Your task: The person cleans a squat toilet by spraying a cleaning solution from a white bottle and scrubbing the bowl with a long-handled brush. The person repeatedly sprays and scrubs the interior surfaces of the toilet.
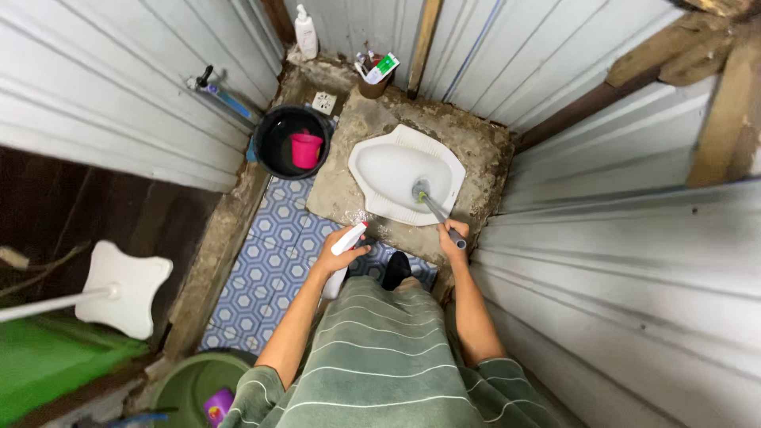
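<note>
A view straight down into a narrow washroom walled with pale corrugated metal sheets (634, 261). A white squat toilet pan (396, 170) is set into a raised grey concrete slab (483, 150); below it the floor (273, 261) is tiled in a blue and white hexagon pattern. Left of the slab stands a black bucket (271, 127) with a pink scoop (306, 149) inside it. Behind the bucket, a white pump bottle (306, 32) stands in the corner. A brown cup (372, 82) behind the pan holds what look like a toothpaste tube and brushes, though they are too small to be sure. At the lower left edge sits a green basin (186, 380) with a small purple container (216, 404) in it. A white squarish plate on a pole (123, 289) juts in from the left.

The person's body, in a green shirt with thin white stripes (380, 357), fills the lower middle and hides the floor underneath. Both bare forearms reach forward. The left hand (337, 255) is wrapped around a white spray bottle with a red nozzle (349, 238), held tilted over the front lip of the slab. The right hand (453, 236) is clenched on the grey handle of a toilet brush (434, 210), which slants up and left so that its head rests inside the pan's bowl.
</note>
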